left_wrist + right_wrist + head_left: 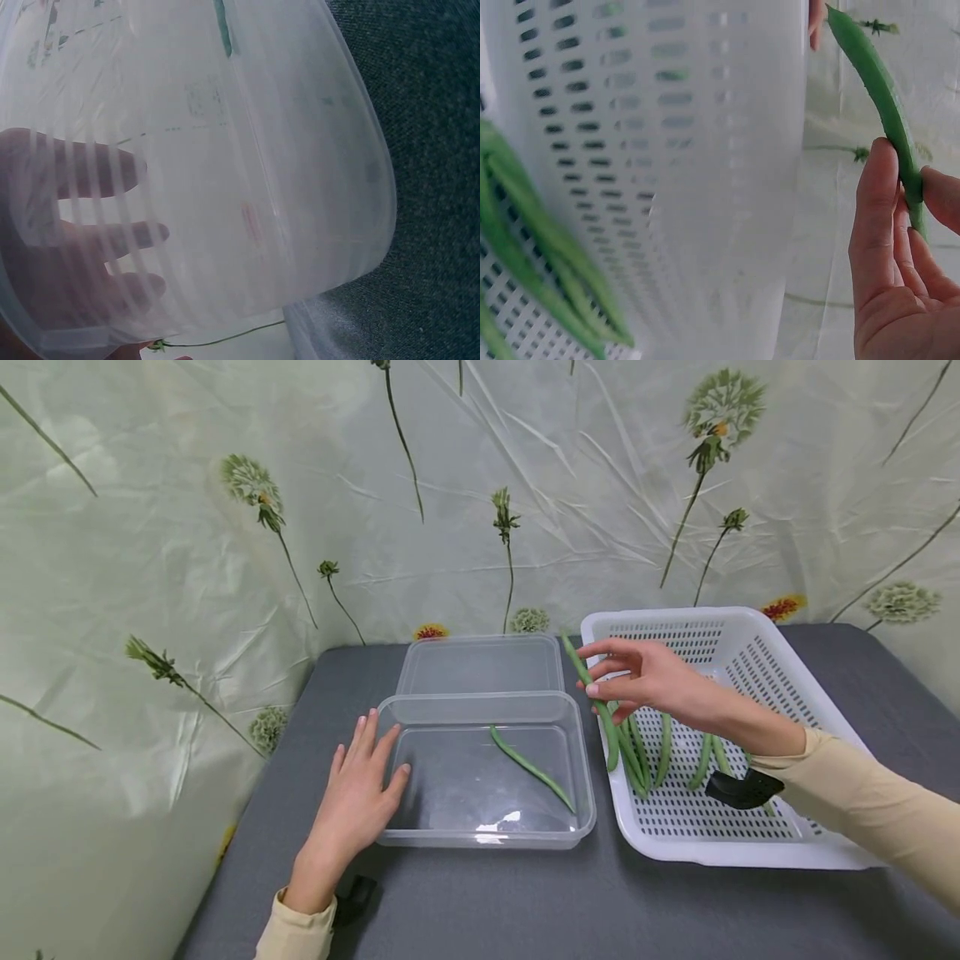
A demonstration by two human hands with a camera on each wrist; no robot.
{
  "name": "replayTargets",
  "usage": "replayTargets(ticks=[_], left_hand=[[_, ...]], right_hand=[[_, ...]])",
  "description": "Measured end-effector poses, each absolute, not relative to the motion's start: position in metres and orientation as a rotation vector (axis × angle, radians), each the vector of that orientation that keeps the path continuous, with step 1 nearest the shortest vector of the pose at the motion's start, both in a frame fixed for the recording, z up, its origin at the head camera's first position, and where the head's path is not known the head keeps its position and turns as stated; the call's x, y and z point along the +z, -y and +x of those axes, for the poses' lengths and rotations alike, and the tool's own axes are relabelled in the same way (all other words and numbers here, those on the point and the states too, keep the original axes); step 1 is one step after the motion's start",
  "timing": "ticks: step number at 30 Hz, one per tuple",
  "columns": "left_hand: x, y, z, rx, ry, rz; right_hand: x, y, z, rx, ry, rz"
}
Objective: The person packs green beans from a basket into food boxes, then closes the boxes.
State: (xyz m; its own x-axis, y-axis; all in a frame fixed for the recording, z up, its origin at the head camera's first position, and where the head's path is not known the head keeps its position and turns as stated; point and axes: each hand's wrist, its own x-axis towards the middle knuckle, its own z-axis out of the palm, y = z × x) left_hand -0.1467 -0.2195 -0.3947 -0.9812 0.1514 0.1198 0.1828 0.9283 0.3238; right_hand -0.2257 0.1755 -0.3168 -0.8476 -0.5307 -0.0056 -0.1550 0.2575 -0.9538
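Note:
My right hand (660, 681) pinches a green bean (881, 90) between thumb and fingers. It holds the bean above the left rim of a white perforated basket (720, 853). Several more green beans (664, 752) lie on the basket floor. To the left stands a clear plastic container (480, 840) with a single green bean (528, 766) lying slantwise inside. My left hand (356, 789) lies at the container's left rim, fingers extended and spread. Through the see-through wall, the left wrist view shows its fingers (97, 169).
Behind the container lies a clear rectangular lid (480, 664). Dark grey cloth covers the table (487, 902). A pale flowered curtain (450, 552) hangs along the back and left sides. The basket stands close to the container's right side.

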Motion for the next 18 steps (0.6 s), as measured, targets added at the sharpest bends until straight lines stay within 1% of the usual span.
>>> replayTargets(ticks=[7,18], left_hand=[[-0.395,0.220,-0.146,-0.529,2.970,-0.266],[-0.395,0.219,-0.146,-0.536,2.959,-0.256]], right_hand=[[-0.320,-0.152,-0.229,-1.643,-2.140,-0.649],[-0.328,-0.117,-0.230,-1.491,-2.086,-0.734]])
